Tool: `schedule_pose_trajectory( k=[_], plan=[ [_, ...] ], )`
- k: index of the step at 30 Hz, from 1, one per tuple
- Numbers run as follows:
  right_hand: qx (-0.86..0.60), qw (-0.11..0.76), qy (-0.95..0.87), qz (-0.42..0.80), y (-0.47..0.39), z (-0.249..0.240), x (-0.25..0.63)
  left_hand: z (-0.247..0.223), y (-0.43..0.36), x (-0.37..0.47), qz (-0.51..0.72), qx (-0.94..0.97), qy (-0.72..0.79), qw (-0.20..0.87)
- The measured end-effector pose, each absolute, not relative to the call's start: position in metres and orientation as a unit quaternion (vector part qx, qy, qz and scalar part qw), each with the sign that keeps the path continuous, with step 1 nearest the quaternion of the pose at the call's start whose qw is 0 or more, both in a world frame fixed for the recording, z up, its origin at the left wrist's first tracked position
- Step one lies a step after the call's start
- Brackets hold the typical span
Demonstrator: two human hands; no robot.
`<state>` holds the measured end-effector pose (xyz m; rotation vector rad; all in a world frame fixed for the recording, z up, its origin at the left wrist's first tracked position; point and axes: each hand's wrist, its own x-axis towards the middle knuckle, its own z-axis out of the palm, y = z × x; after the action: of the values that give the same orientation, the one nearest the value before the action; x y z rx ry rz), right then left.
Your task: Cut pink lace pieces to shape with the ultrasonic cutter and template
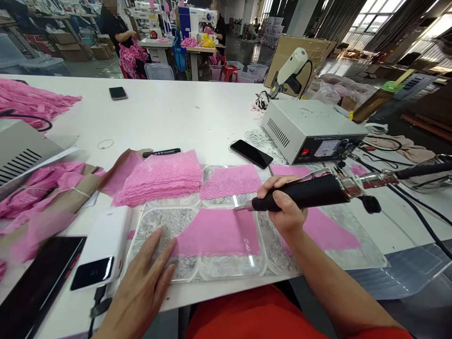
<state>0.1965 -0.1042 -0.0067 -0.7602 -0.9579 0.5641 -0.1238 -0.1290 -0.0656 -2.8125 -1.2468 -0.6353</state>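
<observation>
red garment (254, 315) — right sleeve (381, 333) also red — bare right hand (290, 217)

One head-worn camera looks forward and down, close above the white table (169, 113), with workshop floor (243, 54) beyond.

No text is legible: lettering on the grey box (312, 128) and the sewing machine (202, 20) is too small.

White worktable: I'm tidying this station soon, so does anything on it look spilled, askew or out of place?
A loose tangle of white cord lies between the black smartphone and the right-hand grey control box; it looks odd because it is strewn, not neatly coiled. I see no spill.
</observation>
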Motion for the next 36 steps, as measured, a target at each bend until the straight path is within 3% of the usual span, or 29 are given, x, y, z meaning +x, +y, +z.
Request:
schedule_pose_trajectory(
  k=[11,36],
  plan=[
    [-0.404,0.795,-0.409,0.193,-0.118,0.001,0.224,-0.065,-0.128,-0.122,-0.203,-0.891,-0.407,-0.005],
    [-0.389,0.795,-0.402,0.235,-0.140,-0.003,0.238,-0.056,-0.141,-0.109,-0.196,-0.903,-0.381,-0.017]
  ],
)
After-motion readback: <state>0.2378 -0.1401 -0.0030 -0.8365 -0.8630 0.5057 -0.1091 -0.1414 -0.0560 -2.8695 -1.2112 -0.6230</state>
